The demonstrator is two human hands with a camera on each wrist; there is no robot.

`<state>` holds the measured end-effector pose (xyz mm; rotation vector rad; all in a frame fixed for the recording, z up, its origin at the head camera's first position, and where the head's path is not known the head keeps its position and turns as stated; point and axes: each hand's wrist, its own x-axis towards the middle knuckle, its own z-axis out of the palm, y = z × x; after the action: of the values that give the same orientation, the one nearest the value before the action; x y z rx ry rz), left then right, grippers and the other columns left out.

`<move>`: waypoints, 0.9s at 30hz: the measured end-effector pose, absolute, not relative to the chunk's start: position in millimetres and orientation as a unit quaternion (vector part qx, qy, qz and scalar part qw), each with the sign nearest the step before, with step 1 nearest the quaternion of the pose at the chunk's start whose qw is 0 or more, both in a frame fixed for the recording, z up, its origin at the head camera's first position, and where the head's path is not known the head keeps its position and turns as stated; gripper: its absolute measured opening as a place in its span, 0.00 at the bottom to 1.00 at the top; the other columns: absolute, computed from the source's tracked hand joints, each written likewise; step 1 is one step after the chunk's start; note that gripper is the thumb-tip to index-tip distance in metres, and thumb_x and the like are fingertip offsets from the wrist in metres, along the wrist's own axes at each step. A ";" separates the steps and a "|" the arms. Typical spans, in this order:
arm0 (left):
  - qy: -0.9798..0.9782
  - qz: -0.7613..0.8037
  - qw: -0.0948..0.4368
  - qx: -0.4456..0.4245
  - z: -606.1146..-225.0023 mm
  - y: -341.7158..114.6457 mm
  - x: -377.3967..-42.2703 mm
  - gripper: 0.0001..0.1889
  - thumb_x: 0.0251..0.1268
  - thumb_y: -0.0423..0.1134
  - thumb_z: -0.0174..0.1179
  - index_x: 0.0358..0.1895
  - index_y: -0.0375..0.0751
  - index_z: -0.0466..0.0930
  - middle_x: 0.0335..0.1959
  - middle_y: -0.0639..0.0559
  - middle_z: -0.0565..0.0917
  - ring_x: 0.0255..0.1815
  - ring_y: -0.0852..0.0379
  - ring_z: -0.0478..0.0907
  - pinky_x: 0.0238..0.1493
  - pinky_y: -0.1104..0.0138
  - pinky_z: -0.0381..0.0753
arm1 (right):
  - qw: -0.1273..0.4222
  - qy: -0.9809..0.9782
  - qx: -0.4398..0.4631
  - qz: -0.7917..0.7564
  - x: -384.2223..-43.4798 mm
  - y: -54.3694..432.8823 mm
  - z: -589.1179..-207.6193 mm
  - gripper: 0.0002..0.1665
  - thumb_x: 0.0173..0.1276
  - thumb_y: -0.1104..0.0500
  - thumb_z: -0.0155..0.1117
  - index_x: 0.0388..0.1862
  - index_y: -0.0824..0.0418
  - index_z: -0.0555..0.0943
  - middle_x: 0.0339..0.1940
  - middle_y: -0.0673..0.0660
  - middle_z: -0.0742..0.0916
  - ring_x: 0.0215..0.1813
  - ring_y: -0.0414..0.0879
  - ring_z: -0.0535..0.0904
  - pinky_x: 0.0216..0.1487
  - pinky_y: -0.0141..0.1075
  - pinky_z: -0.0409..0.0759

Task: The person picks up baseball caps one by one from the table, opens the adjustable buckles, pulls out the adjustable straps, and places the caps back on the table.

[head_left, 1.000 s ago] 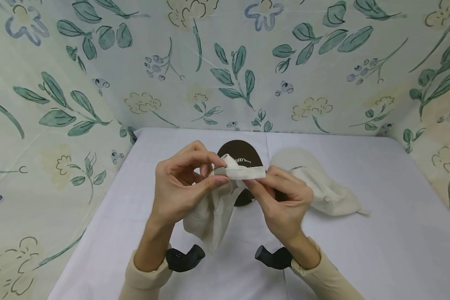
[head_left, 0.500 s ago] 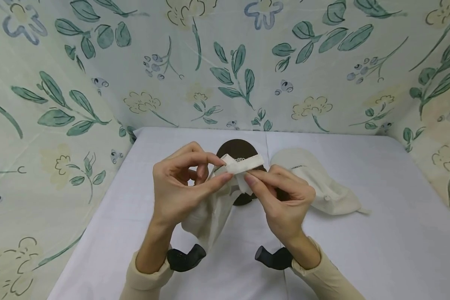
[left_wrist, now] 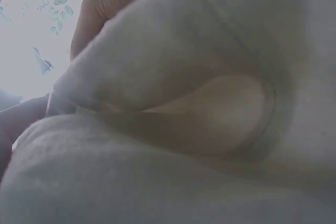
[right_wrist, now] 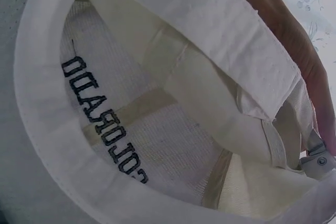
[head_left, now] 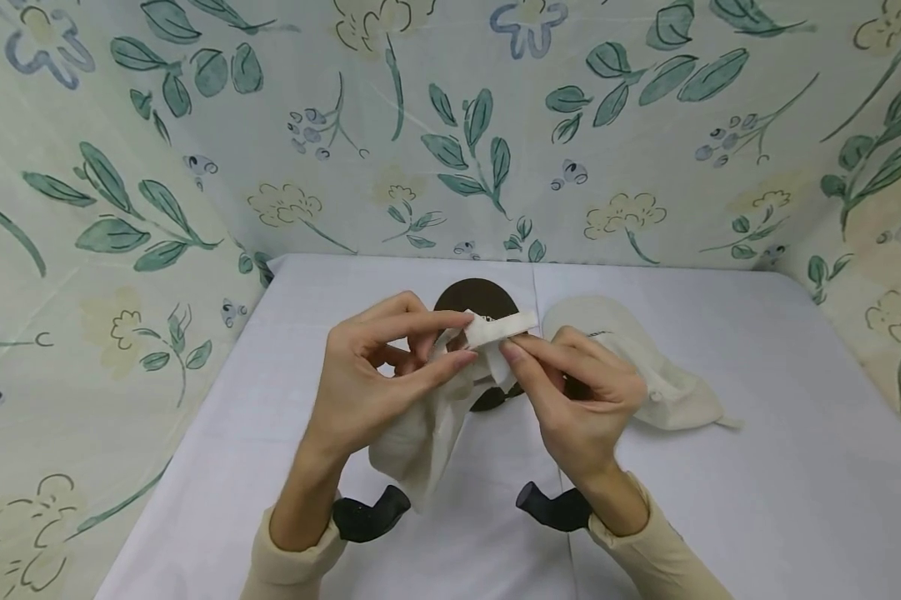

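A white baseball cap (head_left: 412,446) hangs below my two hands, held up over the table. Between the thumb and forefinger of my left hand (head_left: 367,383) its white back strap (head_left: 498,329) is pinched. Close beside that grip, my right hand (head_left: 588,392) pinches the fabric under the strap's free end. The right wrist view looks into the cap, where dark reversed lettering (right_wrist: 102,116) runs along the inside and a metal buckle (right_wrist: 319,160) shows at the right. In the left wrist view, the cap's white cloth (left_wrist: 157,182) fills most of the picture around its curved back opening.
Behind my hands lies a dark brown cap (head_left: 474,293), partly hidden by them. A cream cap (head_left: 678,392) rests to the right on the white-covered table (head_left: 758,517). Floral cloth (head_left: 390,167) hangs at the back and sides. Black wrist devices (head_left: 371,514) sit at both cuffs.
The strap's free end has tipped up from level. Both hands have shifted slightly right, with the left fingers moving along the strap. The brown and cream caps have stayed put.
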<state>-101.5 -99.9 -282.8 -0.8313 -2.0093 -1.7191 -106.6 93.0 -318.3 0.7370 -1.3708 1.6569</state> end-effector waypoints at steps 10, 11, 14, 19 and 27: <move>-0.711 -0.635 0.174 -0.249 -284.4 -96.5 -101.1 0.07 0.57 0.28 0.75 0.38 0.39 0.92 0.22 0.53 0.73 0.25 0.59 0.68 0.17 0.71 0.66 | 0.446 -0.539 0.299 0.649 -109.5 88.9 -319.3 0.05 0.53 0.75 0.79 0.30 0.74 0.90 0.10 0.52 0.67 0.17 0.36 0.59 0.20 0.21 0.54; -0.707 -0.643 0.178 -0.235 -284.6 -94.9 -100.8 0.06 0.58 0.28 0.75 0.38 0.39 0.91 0.22 0.53 0.73 0.25 0.59 0.67 0.17 0.71 0.66 | 0.455 -0.540 0.300 0.641 -110.0 87.9 -319.8 0.05 0.53 0.74 0.79 0.30 0.74 0.91 0.10 0.52 0.68 0.16 0.36 0.58 0.21 0.21 0.54; -0.694 -0.664 0.190 -0.202 -285.1 -89.8 -100.1 0.04 0.59 0.30 0.74 0.37 0.39 0.91 0.21 0.51 0.71 0.25 0.59 0.67 0.17 0.72 0.67 | 0.495 -0.545 0.306 0.604 -111.6 84.9 -321.1 0.05 0.54 0.72 0.80 0.27 0.73 0.91 0.09 0.52 0.67 0.15 0.36 0.57 0.21 0.21 0.54; -0.682 -0.670 0.227 -0.185 -286.1 -88.2 -101.7 0.03 0.62 0.30 0.72 0.38 0.36 0.91 0.22 0.53 0.74 0.25 0.61 0.68 0.17 0.74 0.69 | 0.545 -0.551 0.314 0.548 -113.2 82.4 -321.7 0.06 0.56 0.69 0.80 0.24 0.73 0.90 0.09 0.51 0.66 0.15 0.37 0.55 0.23 0.21 0.52; -0.667 -0.673 0.257 -0.189 -280.2 -104.8 -103.9 0.02 0.62 0.24 0.68 0.34 0.28 0.89 0.24 0.55 0.80 0.27 0.59 0.75 0.22 0.74 0.74 | 0.554 -0.544 0.322 0.541 -112.6 80.4 -321.6 0.11 0.58 0.67 0.80 0.22 0.74 0.89 0.08 0.50 0.64 0.15 0.36 0.53 0.22 0.21 0.50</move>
<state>-103.9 -104.8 -280.2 -0.5123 -1.8105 -1.8252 -112.6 80.4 -321.6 0.7616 -1.2855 1.2782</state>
